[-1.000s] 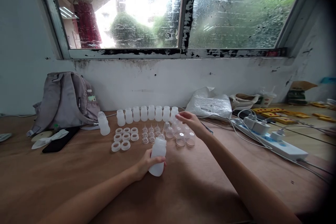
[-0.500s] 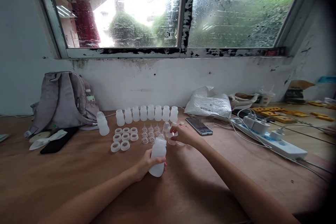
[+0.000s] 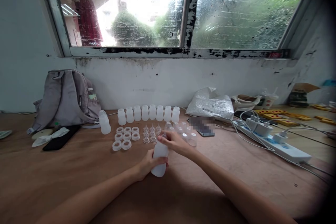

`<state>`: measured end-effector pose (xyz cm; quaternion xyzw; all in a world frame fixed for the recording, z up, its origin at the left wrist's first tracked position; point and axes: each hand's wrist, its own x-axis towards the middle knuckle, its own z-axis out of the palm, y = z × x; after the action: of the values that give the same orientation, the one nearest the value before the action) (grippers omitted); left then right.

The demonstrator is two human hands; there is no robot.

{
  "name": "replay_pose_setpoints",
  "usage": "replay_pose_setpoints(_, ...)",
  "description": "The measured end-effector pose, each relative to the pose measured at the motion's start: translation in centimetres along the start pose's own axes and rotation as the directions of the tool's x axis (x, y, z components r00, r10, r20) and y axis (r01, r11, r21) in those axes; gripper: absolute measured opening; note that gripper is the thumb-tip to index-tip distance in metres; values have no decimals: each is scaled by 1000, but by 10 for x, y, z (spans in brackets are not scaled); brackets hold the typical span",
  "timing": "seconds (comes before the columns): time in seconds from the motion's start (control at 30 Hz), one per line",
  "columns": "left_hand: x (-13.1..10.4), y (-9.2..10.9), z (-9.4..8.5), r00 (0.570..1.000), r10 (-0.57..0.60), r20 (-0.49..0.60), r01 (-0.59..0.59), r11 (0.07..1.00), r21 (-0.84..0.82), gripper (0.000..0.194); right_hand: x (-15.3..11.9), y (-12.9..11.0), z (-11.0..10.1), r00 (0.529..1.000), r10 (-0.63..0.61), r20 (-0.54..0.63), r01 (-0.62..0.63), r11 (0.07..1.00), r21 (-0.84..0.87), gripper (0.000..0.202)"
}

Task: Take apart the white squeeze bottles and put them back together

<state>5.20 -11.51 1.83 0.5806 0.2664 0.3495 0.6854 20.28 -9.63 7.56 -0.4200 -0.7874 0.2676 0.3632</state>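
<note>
My left hand point(image 3: 149, 164) is wrapped around the lower body of a frosted white baby bottle point(image 3: 159, 152), which stands slightly tilted over the table. At the bottle's top, my right hand point(image 3: 170, 141) has its fingers closed on a see-through cap point(image 3: 164, 134), mostly hidden by the fingers. Behind the right hand are several transparent dome caps point(image 3: 193, 139). Clear nipples point(image 3: 146, 134) sit in rows just beyond the bottle. To their left lie several white collar rings point(image 3: 126, 144). A row of open frosted bottles point(image 3: 145, 113) stands along the back, and another bottle point(image 3: 105, 122) is apart at left.
A grey backpack point(image 3: 65, 98) leans on the wall at left, near a black pouch point(image 3: 61, 139) with a tissue. A phone point(image 3: 207, 132), a silver plastic bag point(image 3: 210, 103) and a white power strip point(image 3: 286, 147) with cables are on the right.
My right hand has come from the dome caps left and toward me, onto the top of the bottle, bringing a cap. My left hand keeps its hold on the bottle.
</note>
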Motion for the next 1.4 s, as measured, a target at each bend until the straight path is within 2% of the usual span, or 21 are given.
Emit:
replay_pose_setpoints(0.13,-4,2,-1,996,-29,88,35,997,-69,20,-3,-6,14,995,-6,-96,6,1000,1,35)
replay_pose_setpoints(0.3,-8,4,-5,967,-92,238,148,963,-226,20,-6,-8,22,984,62,-165,-33,984,177,36)
replay_pose_setpoints(0.43,-7,5,-8,954,-126,272,201,942,-270,23,-7,-8,26,979,126,-161,-73,951,299,35)
replay_pose_setpoints(0.7,-5,0,-12,922,-174,344,299,887,-352,26,-9,-10,29,967,206,-151,-134,912,387,33)
replay_pose_setpoints(0.8,-4,2,-15,865,-184,467,397,821,-411,31,-10,-9,32,965,188,-180,-103,910,401,33)
replay_pose_setpoints(0.93,-6,5,-20,718,-176,673,552,733,-397,39,-18,-15,33,968,58,-244,43,921,387,31)
replay_pose_setpoints(1.0,-8,6,-24,679,-204,705,581,736,-347,40,-22,-21,32,978,-6,-207,90,912,400,26)
replay_pose_setpoints(1.07,-8,9,-30,684,-233,691,571,761,-308,40,-25,-26,30,987,-27,-156,96,888,449,24)
replay_pose_setpoints(1.13,-7,12,-38,716,-238,656,527,801,-284,39,-24,-26,27,992,-24,-123,84,855,511,30)
replay_pose_setpoints(1.3,4,17,-64,775,-238,586,436,872,-222,34,-12,-12,23,1000,19,-8,-9,747,665,46)
replay_pose_setpoints(1.4,9,16,-74,794,-267,546,433,879,-201,32,-8,-4,22,997,75,8,-61,734,677,42)
